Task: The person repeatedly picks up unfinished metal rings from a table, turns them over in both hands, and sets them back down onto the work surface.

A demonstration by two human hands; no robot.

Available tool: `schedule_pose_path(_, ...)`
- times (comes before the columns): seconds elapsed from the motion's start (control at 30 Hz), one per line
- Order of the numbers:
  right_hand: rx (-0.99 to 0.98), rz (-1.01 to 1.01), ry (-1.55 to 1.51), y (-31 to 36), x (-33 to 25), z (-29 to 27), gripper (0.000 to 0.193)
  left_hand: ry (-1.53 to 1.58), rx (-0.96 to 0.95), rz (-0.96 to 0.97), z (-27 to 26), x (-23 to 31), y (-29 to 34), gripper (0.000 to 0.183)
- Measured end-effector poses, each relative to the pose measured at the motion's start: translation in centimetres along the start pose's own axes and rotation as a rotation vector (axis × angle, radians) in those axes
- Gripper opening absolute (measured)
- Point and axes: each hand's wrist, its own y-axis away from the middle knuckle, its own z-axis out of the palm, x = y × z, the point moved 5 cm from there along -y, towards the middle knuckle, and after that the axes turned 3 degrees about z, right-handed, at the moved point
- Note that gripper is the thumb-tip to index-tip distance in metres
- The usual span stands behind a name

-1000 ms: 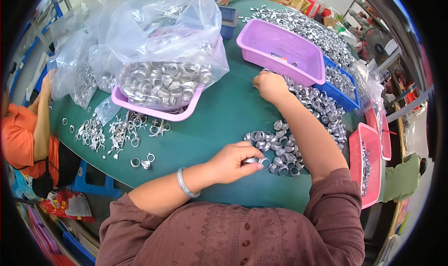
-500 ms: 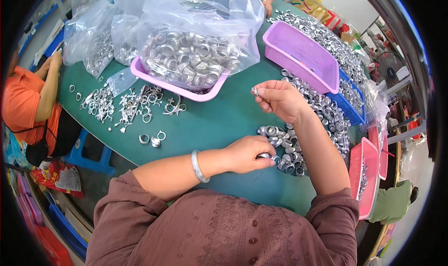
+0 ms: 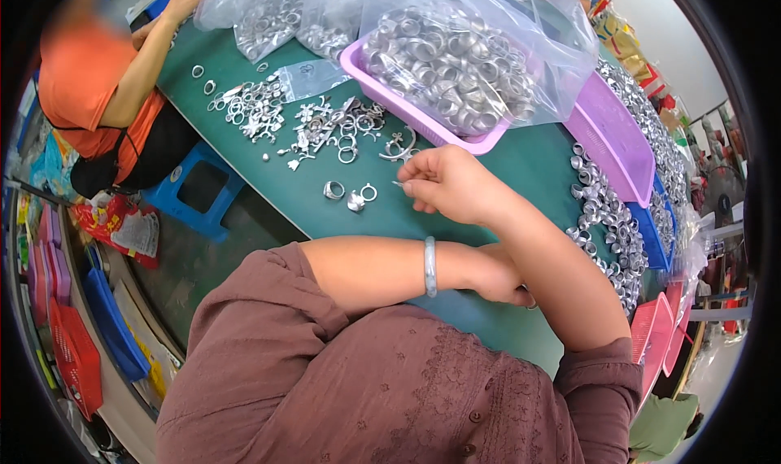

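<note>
My right hand [image 3: 447, 183] is closed in a pinch on a small silver piece [image 3: 398, 183], too small to make out, over the green table near a silver open bangle [image 3: 399, 146]. Beneath my right forearm, my left hand [image 3: 498, 275] is closed, its fingers partly hidden; the edge of a silver ring [image 3: 531, 306] shows at them. A few loose silver rings [image 3: 334, 190] lie left of my right hand. Beyond them are mixed silver jewelry pieces [image 3: 325, 128] and a cluster of thinner rings [image 3: 248, 106]. To the right spreads a heap of chunky silver rings [image 3: 608, 212].
A lilac tub [image 3: 419, 122] bears a clear bag of silver rings [image 3: 455, 65]. An empty-looking lilac basket [image 3: 614, 139], a blue tray [image 3: 657, 220] and a pink basket [image 3: 651, 326] stand at right. A person in orange [image 3: 85, 86] works at far left beside a blue stool [image 3: 199, 187].
My right hand has swung left with its small silver piece, away from the heap toward the loose jewelry. My left hand has drawn back from the ring heap. The view has turned left.
</note>
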Motion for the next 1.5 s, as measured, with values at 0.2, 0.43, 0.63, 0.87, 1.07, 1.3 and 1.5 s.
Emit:
schedule_pose_path(0.2, 0.228, -0.25, 0.138, 2.6, -1.3, -2.4, 0.03, 0.051, -0.037, -0.087, -0.9, 0.3, 0.0, 0.023)
schedule_pose_path(0.43, 0.474, -0.036, 0.077, 12.8, 4.0, -6.4, 0.022, -0.041, 0.018, -0.128, -1.2, -0.2, -0.4, 0.02)
schedule_pose_path(0.63, 0.588, 0.048, -0.235, 19.0, 10.4, -5.7, 0.027, -0.06, 0.354, -0.063, -2.8, -0.7, -0.8, 0.018)
schedule_pose_path(0.87, 0.635, -0.05, -0.662, 20.1, 13.2, -4.4, 0.026, -0.013, 0.329, -0.138, -1.4, -0.4, -2.3, 0.026)
schedule_pose_path(1.07, 0.705, -0.17, -0.939, 21.1, 15.5, -4.7, 0.025, 0.085, 0.307, -0.147, -0.6, -0.1, -5.1, 0.04)
schedule_pose_path(1.3, 0.671, -0.192, -1.123, 22.5, 15.9, -5.3, 0.021, 0.284, 0.341, -0.221, 0.7, -1.4, -6.3, 0.045)
schedule_pose_path(1.5, 0.591, -0.264, -1.189, 22.1, 16.1, -4.8, 0.022, 0.188, 0.367, -0.11, 0.3, -0.5, -5.6, 0.044)
